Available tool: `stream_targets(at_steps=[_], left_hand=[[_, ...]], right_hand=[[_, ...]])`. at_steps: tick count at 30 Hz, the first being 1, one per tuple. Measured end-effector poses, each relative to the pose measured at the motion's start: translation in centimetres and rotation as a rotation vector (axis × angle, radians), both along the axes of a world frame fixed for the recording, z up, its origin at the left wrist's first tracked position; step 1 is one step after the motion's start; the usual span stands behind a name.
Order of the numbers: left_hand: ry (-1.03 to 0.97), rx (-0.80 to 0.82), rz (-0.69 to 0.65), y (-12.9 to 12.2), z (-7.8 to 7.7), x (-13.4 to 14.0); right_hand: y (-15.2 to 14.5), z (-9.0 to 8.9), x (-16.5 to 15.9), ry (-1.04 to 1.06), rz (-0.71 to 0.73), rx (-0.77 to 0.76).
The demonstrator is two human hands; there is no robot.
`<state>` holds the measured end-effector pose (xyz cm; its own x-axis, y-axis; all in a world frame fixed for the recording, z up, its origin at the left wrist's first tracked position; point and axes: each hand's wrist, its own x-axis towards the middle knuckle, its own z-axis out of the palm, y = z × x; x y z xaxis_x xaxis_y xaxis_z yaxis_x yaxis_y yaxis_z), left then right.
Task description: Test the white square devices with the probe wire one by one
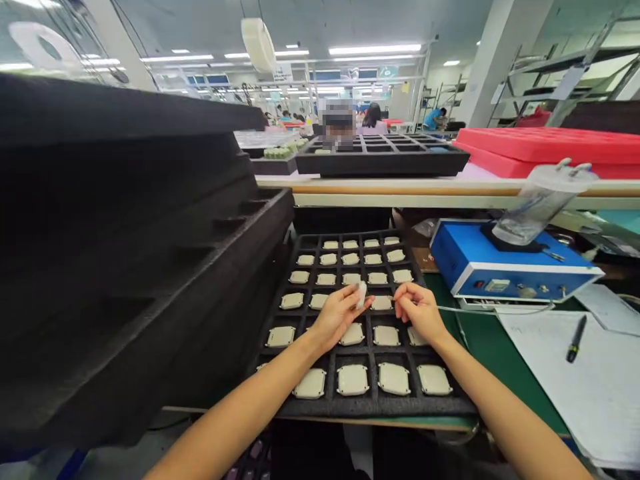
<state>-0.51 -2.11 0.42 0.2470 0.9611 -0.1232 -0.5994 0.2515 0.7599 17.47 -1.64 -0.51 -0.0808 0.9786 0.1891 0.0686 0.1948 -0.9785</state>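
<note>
My left hand (pixel 336 315) pinches a small white piece (pixel 361 295), seen nearly edge-on, between thumb and fingers. It hovers over a black foam tray (pixel 370 405) whose compartments hold rows of cream-white, rounded-square cases, like watch housings; one case (pixel 353 379) lies in the front row. To its right, my right hand (pixel 417 311) is closed, fingertips together, on the end of a thin pale tube (pixel 480 310). That tube runs to the front of a blue box (pixel 515 267) with a switch and knobs. Whatever tip the tube has is mostly hidden by my fingers.
Stacked black foam trays (pixel 150 253) rise close on my left. On the blue box stands a tilted clear cup (pixel 537 203). Paper (pixel 550 373) and a black marker (pixel 577 339) lie at right. Behind are a shelf with another black tray (pixel 383 163) and red trays (pixel 550 152).
</note>
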Motion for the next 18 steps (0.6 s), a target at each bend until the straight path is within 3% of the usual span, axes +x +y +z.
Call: stream_targets(at_steps=[4, 13, 18], left_hand=[[0.077, 0.014, -0.032, -0.43, -0.12, -0.28], [0.489, 0.05, -0.159, -0.93, -0.33, 0.21], [0.314, -0.011, -0.222, -0.92, -0.26, 0.12]], right_hand=[[-0.36, 0.51, -0.03, 0.036, -0.012, 0.009], [-0.52, 0.81, 0.06, 0.097, 0.069, -0.02], [-0.62, 0.99, -0.1, 0.124, 0.082, -0.035]])
